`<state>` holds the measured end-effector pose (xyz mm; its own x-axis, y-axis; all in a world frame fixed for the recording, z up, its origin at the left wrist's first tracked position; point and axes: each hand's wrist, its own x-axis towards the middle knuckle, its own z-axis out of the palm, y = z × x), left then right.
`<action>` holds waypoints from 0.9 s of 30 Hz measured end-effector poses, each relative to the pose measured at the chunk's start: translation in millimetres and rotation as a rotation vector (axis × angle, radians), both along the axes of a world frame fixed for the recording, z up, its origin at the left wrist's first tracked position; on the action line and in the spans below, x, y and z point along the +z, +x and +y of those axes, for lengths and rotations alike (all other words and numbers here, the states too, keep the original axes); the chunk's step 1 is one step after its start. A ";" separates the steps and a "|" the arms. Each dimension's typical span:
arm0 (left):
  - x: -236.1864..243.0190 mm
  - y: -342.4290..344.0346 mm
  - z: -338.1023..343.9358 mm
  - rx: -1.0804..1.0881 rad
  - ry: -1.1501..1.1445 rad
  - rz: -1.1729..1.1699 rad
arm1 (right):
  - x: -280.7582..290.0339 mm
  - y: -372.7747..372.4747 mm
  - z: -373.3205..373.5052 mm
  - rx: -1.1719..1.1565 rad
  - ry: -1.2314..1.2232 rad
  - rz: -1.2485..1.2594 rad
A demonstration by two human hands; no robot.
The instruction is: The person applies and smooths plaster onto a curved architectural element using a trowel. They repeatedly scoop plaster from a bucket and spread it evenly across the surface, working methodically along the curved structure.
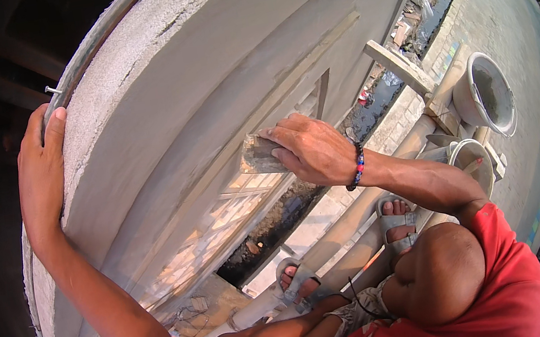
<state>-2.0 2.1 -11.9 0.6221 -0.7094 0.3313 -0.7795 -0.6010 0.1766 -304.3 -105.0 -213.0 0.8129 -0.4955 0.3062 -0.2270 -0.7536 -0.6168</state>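
Observation:
My right hand (315, 150) grips a small flat cement-smeared piece (259, 155), pinched between thumb and fingers. Its broad face lies close to the grey plastered wall (156, 127); whether it touches is hard to tell. A beaded bracelet (360, 166) circles my right wrist. At the upper left, my left hand (41, 167) is laid over the rough top edge (102, 96) of the wall, thumb apart from the fingers, which curl partly out of sight behind it. A nail (52, 90) sticks up just beyond those fingertips. Long raised mouldings run along the wall's face.
My sandalled feet (297, 279) rest on thick round scaffold poles (340, 246). A grey tub (502, 94) and a bucket (471, 153) stand at the right beside a wooden plank (399, 67). Below runs a dark ditch (271, 236) with rubbish; a paved road (512, 35) lies beyond.

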 end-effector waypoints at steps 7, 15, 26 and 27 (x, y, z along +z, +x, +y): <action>-0.2 5.5 0.8 -0.045 0.006 0.022 | 8.8 -78.4 -121.7 -0.613 -0.246 0.022; 2.3 5.2 2.3 -0.053 -0.019 0.059 | -12.1 -50.6 -107.1 -0.485 -0.196 0.062; -1.1 21.5 4.1 -0.016 -0.003 0.017 | 3.2 -79.3 -131.0 -0.609 -0.232 -0.021; -1.1 22.2 4.4 -0.007 -0.002 0.013 | 2.3 -84.8 -145.9 -0.659 -0.229 0.054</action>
<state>20.1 6.5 -13.0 0.6216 -0.7128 0.3249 -0.7811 -0.5955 0.1877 -389.1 -250.9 -210.7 0.3819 -0.8183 0.4295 -0.7078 -0.5578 -0.4335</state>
